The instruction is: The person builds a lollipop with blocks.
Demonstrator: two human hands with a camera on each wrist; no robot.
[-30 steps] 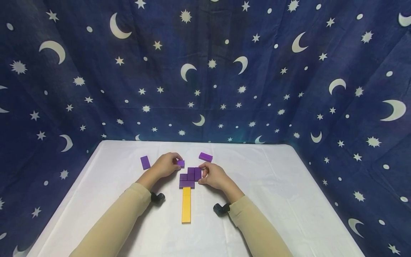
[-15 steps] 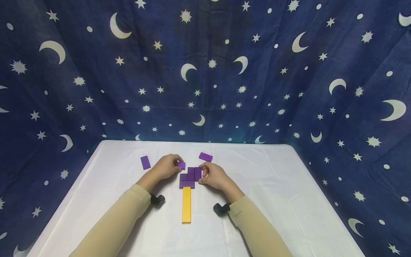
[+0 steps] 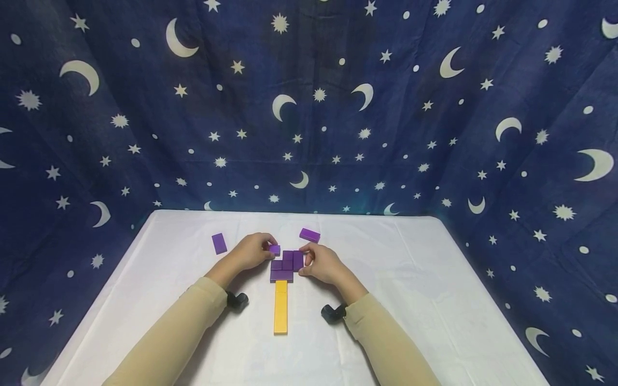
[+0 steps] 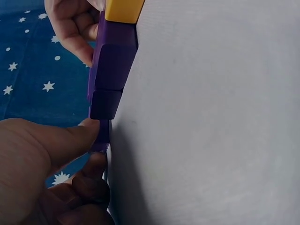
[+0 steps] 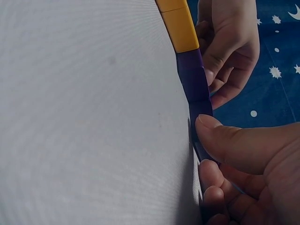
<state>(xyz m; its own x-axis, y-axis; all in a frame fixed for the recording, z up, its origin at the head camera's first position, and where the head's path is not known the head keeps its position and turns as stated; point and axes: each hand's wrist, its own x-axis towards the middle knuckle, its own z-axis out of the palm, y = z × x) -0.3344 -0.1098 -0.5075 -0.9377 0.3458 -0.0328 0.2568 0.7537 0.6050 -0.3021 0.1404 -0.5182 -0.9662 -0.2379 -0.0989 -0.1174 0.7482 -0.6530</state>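
My left hand pinches a small purple block between thumb and fingers, just beyond a flat group of purple blocks. On the right side of that group, my right hand grips an upright-lying purple block, thumb at its near end and a finger at its far end. Beside it lies another purple block. A crosswise purple block forms the near edge of the group. From there a yellow strip of blocks runs toward me. In the left wrist view, the fingers partly hide the pinched block.
A loose purple block lies to the left of my left hand. Another loose purple block lies beyond my right hand. The white-covered table ends at a dark blue curtain with moons and stars.
My left hand has moved slightly toward me and to the right with the pinched purple block, closer to the group. My right hand has stayed in place on its block.
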